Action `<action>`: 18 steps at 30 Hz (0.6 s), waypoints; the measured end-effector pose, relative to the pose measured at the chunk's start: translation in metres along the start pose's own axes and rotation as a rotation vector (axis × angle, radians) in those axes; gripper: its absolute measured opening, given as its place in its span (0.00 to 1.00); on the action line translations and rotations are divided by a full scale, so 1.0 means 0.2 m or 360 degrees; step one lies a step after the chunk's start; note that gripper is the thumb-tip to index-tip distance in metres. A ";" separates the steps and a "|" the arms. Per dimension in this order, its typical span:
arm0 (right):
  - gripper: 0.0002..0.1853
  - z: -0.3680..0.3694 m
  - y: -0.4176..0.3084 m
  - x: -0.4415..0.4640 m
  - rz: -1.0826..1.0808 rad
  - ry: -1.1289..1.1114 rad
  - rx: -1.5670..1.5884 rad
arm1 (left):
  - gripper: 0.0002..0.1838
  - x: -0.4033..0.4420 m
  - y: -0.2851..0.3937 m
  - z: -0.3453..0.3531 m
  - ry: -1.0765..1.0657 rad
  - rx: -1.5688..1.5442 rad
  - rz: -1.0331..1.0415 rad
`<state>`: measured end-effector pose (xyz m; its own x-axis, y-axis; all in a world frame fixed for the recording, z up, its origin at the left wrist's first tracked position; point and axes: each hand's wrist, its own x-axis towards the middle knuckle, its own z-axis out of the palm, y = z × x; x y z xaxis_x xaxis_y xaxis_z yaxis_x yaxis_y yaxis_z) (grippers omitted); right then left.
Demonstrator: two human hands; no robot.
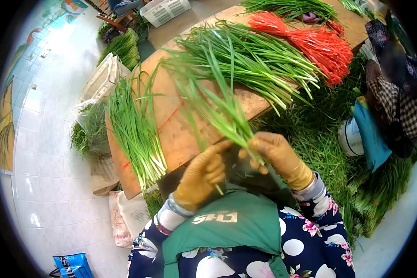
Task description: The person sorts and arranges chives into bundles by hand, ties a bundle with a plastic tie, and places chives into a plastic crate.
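Hands (pixel 276 154) in mustard gloves (pixel 199 178); navy top (pixel 316 242), white dots (pixel 293 247), pink flowers (pixel 311 227); grey cuffs (pixel 180 205); green apron (pixel 227 236), white lettering (pixel 216 217).

The held green bunch (pixel 234 125) blurs toward its leaf tips; the right hand (pixel 278 156) hides some stems. Blue cloth (pixel 371 139) partly covers a white bucket (pixel 349 138), and the bottom edge crops a blue bag (pixel 76 265).

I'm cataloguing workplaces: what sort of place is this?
Probably a small produce-sorting or bundling workspace: neat piles of long greens lie on a wooden table beside a big bunch of red strips, with loose greens heaped below.
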<state>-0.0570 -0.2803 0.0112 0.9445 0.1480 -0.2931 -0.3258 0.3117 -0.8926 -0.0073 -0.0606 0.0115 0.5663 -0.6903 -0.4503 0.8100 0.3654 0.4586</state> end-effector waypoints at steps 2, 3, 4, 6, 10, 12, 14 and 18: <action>0.16 0.03 0.08 -0.04 0.0021 -0.0116 0.0013 | 0.22 0.05 -0.05 0.02 -0.0012 0.0107 -0.0032; 0.17 0.04 0.12 -0.06 0.0069 -0.0144 -0.0053 | 0.21 0.08 -0.05 0.02 -0.0040 0.0140 -0.0057; 0.15 0.06 0.15 -0.07 0.0088 -0.0086 -0.0060 | 0.21 0.10 -0.06 0.03 -0.0035 0.0121 -0.0068; 0.14 0.06 0.20 -0.09 0.0106 -0.0023 -0.0081 | 0.19 0.13 -0.08 0.05 0.0057 0.0383 0.0004; 0.11 0.02 0.22 -0.16 -0.0521 0.0615 -0.1443 | 0.12 0.14 -0.15 0.08 0.0225 0.0551 0.0120; 0.11 0.01 0.23 -0.20 -0.0622 0.0726 -0.1455 | 0.10 0.15 -0.17 0.07 0.0238 0.0536 0.0128; 0.11 0.00 0.24 -0.20 -0.0615 0.0730 -0.1446 | 0.08 0.15 -0.19 0.06 0.0253 0.0518 0.0140; 0.11 -0.02 0.24 -0.17 -0.0690 0.0754 -0.1452 | 0.08 0.14 -0.17 0.08 0.0270 0.0765 0.0207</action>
<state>-0.1051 -0.2740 -0.0218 0.9546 -0.2399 0.1766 0.0031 -0.5848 -0.8112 -0.0206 -0.1026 -0.0042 0.7064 -0.5329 -0.4658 0.5930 0.0862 0.8006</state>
